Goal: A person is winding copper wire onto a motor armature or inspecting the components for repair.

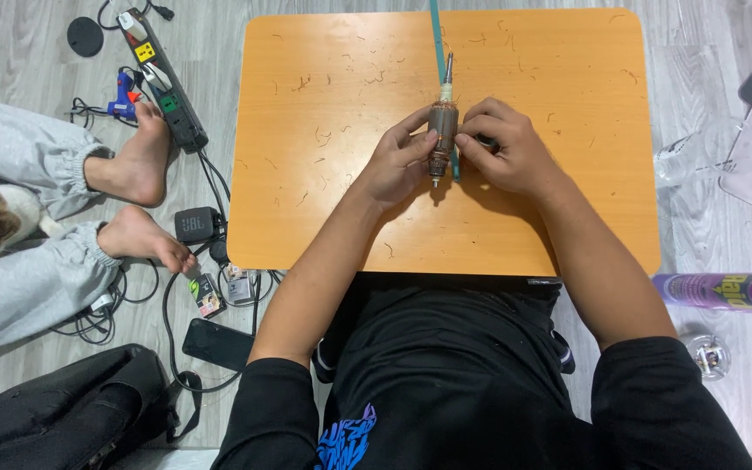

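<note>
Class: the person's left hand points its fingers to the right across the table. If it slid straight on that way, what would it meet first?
The left hand already touches the motor armature; past that, probably the right hand just behind it.

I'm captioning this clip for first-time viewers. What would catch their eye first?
Mid-table, both hands, left and right, grip a copper-wound motor armature upright over the orange table, which is strewn with wire scraps. At left on the floor, another person's bare feet rest by a power strip.

orange table (324, 218) | copper-brown motor rotor (443, 130) | teal strip (437, 43) | blue glue gun (122, 91) | purple spray can (724, 292) | grey wood-look floor (724, 226) | grey sweatpants (19, 287) | black shirt (446, 383), blue-purple print
</note>
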